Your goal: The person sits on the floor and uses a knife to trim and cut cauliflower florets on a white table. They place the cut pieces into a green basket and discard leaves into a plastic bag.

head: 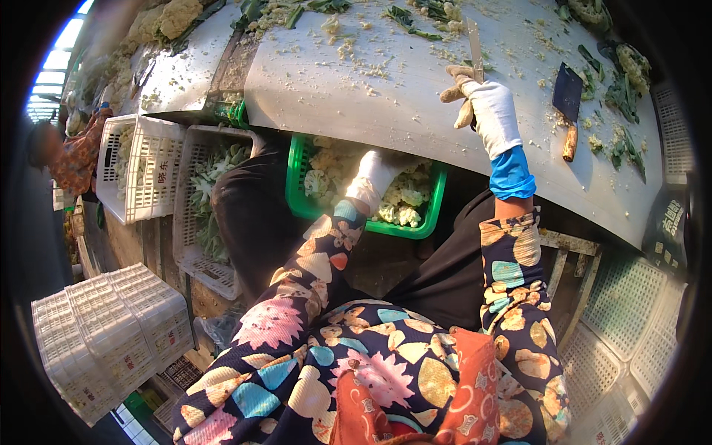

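Note:
My left hand [371, 175], in a white glove, reaches down into a green plastic basket [436, 207] between my knees. Cauliflower florets [405, 214] lie in the basket around it. The fingers are blurred and partly hidden, so whether they grip anything cannot be told. Over the table [384, 114], my right hand [485, 108] is closed around the handle of a knife [474, 47], whose narrow blade points away from me. That hand wears a white glove with tan fingers and a blue cuff. To its right, a cleaver [568, 92] with a wooden handle rests on the tabletop.
Cauliflower crumbs and green leaves [409, 23] litter the table. Leaves fill a crate [208, 272] by my left leg; a white crate [156, 172] stands beyond it. Stacked crates [111, 334] sit at lower left, more crates [617, 311] at right. Another person [78, 158] is at far left.

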Motion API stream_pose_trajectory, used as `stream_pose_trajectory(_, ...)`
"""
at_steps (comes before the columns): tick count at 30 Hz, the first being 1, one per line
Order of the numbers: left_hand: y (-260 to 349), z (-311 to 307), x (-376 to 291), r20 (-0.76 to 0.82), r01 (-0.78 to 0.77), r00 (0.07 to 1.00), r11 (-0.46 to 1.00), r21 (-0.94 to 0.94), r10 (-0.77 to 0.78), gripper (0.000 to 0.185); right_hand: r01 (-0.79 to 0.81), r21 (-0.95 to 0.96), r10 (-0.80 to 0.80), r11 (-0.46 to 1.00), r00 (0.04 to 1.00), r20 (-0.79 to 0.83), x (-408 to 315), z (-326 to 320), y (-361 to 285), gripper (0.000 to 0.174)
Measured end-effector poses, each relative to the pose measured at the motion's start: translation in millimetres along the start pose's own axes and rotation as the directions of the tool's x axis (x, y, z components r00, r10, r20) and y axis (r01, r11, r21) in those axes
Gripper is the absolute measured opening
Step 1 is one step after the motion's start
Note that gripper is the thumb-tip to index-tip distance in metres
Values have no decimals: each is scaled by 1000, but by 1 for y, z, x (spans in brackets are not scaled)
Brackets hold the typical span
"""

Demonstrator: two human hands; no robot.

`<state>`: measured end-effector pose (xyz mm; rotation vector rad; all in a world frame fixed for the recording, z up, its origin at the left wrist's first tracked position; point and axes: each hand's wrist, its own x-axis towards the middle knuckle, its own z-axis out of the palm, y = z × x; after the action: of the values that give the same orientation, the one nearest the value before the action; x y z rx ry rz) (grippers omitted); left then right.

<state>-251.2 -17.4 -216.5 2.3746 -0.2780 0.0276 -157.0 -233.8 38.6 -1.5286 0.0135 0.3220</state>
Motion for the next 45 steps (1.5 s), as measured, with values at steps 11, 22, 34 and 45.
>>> stream_pose_trajectory(11,111,-164,-27,599,661,689,14,-751,-407,31,-24,81,39,996,981,-192,9,-7,-3,31)
stream_pose_trajectory(22,-20,-248,244,-216,464,866,886,5,-452,69,-35,62,45,998,984,-172,17,7,2,30)
stream_pose_trajectory(34,-38,-254,216,-76,270,844,544,-794,-530,33,-177,61,182,982,978,-99,23,13,18,33)
stream_pose_trajectory(45,140,-266,57,628,277,742,960,31,-234,38,-173,-765,-201,620,908,-368,188,-67,-5,35)
